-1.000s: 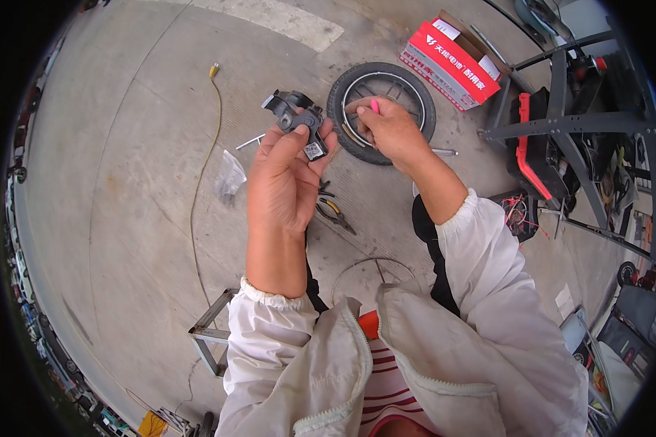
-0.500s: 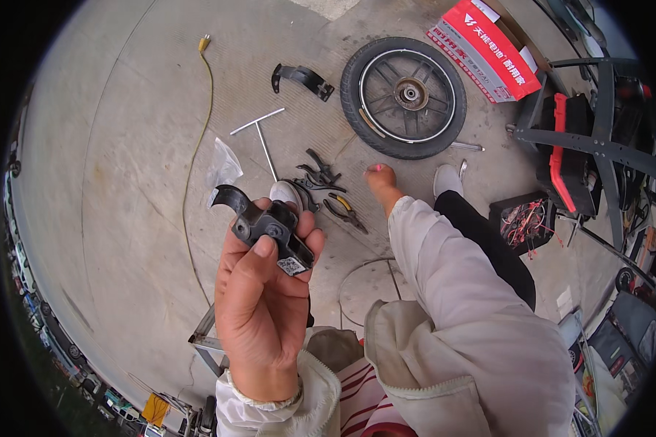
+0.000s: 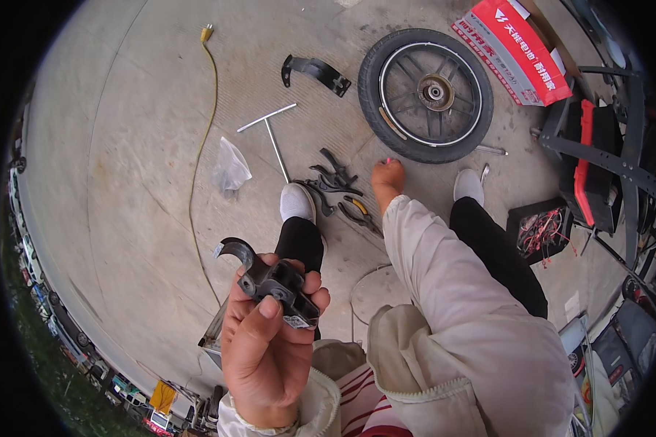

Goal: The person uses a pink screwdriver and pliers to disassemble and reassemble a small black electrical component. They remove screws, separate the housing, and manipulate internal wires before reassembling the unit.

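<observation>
Left hand (image 3: 266, 346): raised close to the body at lower centre, palm up, grasping a black hooked bracket (image 3: 286, 280). Thumb presses on the front of its blocky body; fingers wrap behind. The curved arm of the bracket points up and to the left; a pale label shows at its lower end. The part is held above the floor, near the left trouser leg (image 3: 300, 239).

Right hand (image 3: 388, 177): arm extended forward, fingers curled closed, just below the wheel (image 3: 435, 92). A small pink object (image 3: 389, 159) protrudes from the top of the fist; its kind cannot be told.

Concrete floor (image 3: 146, 146), around the hands: wheel lies flat, black tyre, dark spokes, silver rim edge. Left of it, a black curved strap (image 3: 317, 71). Below that, a T-handle wrench (image 3: 275, 140), its shaft end near the left shoe (image 3: 297, 202). Clear plastic bag (image 3: 231, 169) beside the wrench. Between the shoes, black pliers (image 3: 334, 175) and yellow-marked pliers (image 3: 357, 210). Far left, a yellow cord (image 3: 209, 124) with plug.

Right side: red cardboard box (image 3: 514, 51) near the tyre; black bin (image 3: 521, 237) holding tangled red wires (image 3: 541, 231), near the right shoe (image 3: 469, 186).
</observation>
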`<move>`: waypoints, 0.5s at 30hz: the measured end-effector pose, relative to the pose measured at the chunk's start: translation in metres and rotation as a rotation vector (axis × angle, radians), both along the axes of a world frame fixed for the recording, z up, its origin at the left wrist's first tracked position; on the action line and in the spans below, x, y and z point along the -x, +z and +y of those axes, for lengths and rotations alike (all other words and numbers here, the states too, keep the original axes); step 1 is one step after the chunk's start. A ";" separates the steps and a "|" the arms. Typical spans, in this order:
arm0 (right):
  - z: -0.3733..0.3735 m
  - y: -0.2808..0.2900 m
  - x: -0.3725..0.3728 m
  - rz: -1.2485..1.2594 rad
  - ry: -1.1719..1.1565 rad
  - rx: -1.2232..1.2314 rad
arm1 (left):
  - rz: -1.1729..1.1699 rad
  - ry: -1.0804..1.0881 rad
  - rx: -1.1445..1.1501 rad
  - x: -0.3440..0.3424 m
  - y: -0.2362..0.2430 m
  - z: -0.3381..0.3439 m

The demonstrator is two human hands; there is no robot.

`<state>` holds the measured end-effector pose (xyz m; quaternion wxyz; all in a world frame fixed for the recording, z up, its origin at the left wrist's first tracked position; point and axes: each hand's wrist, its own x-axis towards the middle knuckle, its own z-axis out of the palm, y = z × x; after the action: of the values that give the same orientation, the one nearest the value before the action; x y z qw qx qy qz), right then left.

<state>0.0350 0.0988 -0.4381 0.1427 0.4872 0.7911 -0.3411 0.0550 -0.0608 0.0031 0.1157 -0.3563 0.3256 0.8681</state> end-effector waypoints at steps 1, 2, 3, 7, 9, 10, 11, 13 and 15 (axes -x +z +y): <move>0.002 0.005 0.003 -0.013 0.025 0.023 | -0.010 0.004 0.004 0.000 0.000 0.001; 0.007 0.004 0.005 -0.021 0.047 0.045 | -0.015 0.005 0.007 0.000 0.001 0.003; 0.010 0.004 0.006 -0.038 0.089 0.039 | -0.021 0.008 0.011 0.000 0.002 0.005; 0.032 -0.008 0.006 -0.058 0.230 0.053 | -0.026 -0.026 0.005 0.001 0.007 0.014; 0.030 -0.007 0.008 -0.041 0.259 0.066 | -0.056 -0.008 -0.002 -0.002 0.008 0.015; 0.028 -0.006 0.009 -0.025 0.246 0.061 | -0.061 -0.004 0.003 -0.003 0.009 0.015; 0.027 -0.008 0.008 -0.016 0.231 0.055 | -0.073 -0.003 0.007 -0.004 0.008 0.015; 0.025 -0.011 0.009 -0.006 0.186 0.044 | -0.067 -0.004 0.010 -0.005 0.007 0.015; 0.020 -0.011 0.006 0.005 0.149 0.020 | -0.068 -0.002 0.014 -0.007 0.004 0.015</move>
<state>0.0292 0.1189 -0.4495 0.1704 0.4247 0.8221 -0.3387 0.0619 -0.0457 0.0069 0.1252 -0.3862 0.3277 0.8531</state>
